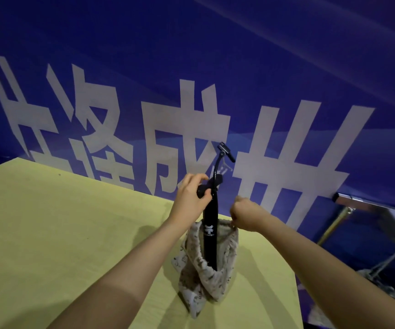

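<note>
A black hand pump point(210, 236) stands upright inside a patterned cloth drawstring bag point(203, 274) on the yellow table point(72, 233). Its T-handle and a curved hose with a black nozzle head point(226, 151) stick out above the bag. My left hand point(191, 194) grips the left end of the pump's handle. My right hand point(245, 216) pinches the bag's right rim and holds the mouth of the bag up. The pump's lower end is hidden in the cloth.
A blue banner with large white characters point(191, 115) hangs right behind the table. Folded metal stands and a chrome bar point(358, 203) lie to the right, past the table's edge.
</note>
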Tool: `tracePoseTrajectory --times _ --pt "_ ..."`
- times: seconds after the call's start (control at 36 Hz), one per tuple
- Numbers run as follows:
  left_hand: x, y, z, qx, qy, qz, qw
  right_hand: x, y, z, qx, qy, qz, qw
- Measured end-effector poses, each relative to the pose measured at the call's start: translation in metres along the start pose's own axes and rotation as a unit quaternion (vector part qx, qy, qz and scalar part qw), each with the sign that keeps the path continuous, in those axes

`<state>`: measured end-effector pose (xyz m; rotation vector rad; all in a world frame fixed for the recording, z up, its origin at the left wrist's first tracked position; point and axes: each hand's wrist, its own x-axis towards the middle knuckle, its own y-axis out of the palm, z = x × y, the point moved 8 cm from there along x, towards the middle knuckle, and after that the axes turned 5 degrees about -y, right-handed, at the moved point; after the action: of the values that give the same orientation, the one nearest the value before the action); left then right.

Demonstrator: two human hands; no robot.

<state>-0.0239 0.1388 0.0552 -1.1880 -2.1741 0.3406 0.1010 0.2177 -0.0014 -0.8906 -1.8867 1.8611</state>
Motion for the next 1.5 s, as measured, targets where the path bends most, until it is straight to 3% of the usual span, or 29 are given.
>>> tracePoseTrajectory --times 0.08,0.19,0.28,0.39,0.5,0.61,0.72,0.86,1.08,1.11,1.22,1.33,1.5 --pt "0.006 0.007 -0.001 0.047 -0.033 0.039 0.998 -0.003 -0.002 -0.002 0.008 0.020 -0.017 1.000" --pt "0.009 0.011 -0.006 0.094 -0.009 0.074 0.993 -0.003 -0.002 -0.013 0.225 0.099 -0.068 0.967" --pt "0.009 0.008 -0.012 0.094 0.019 0.065 0.993 -0.007 -0.005 -0.019 0.407 0.134 -0.121 0.895" --pt "0.012 0.008 -0.025 0.098 0.067 0.051 0.992 -0.008 -0.013 -0.022 0.599 0.161 -0.193 0.760" --pt "0.016 0.007 -0.032 0.120 0.089 0.042 0.988 -0.010 -0.033 -0.023 0.630 0.176 -0.255 0.712" --pt "0.018 0.009 -0.030 0.142 0.097 0.057 0.983 -0.012 -0.056 -0.021 0.603 0.156 -0.278 0.731" --pt "0.019 0.004 -0.024 0.146 0.090 0.056 0.984 -0.015 -0.072 -0.023 0.619 0.150 -0.315 0.704" --pt "0.013 0.004 -0.013 0.150 0.076 0.075 0.983 -0.016 -0.092 -0.023 0.577 0.135 -0.342 0.729" --pt "0.010 0.009 -0.018 0.169 0.060 0.109 0.978 -0.026 -0.140 -0.017 0.625 0.063 -0.405 0.664" --pt "0.011 0.008 -0.019 0.179 0.054 0.110 0.976 -0.028 -0.148 -0.017 0.612 0.055 -0.414 0.671" --pt "0.014 0.005 -0.026 0.244 0.040 0.111 0.963 -0.031 -0.171 -0.013 0.482 0.024 -0.441 0.757" --pt "0.018 0.005 -0.041 0.332 0.052 0.108 0.936 -0.042 -0.184 -0.006 0.357 0.017 -0.492 0.794" --pt "0.026 0.002 -0.047 0.369 0.030 0.073 0.926 -0.042 -0.176 -0.010 0.382 0.065 -0.476 0.789"
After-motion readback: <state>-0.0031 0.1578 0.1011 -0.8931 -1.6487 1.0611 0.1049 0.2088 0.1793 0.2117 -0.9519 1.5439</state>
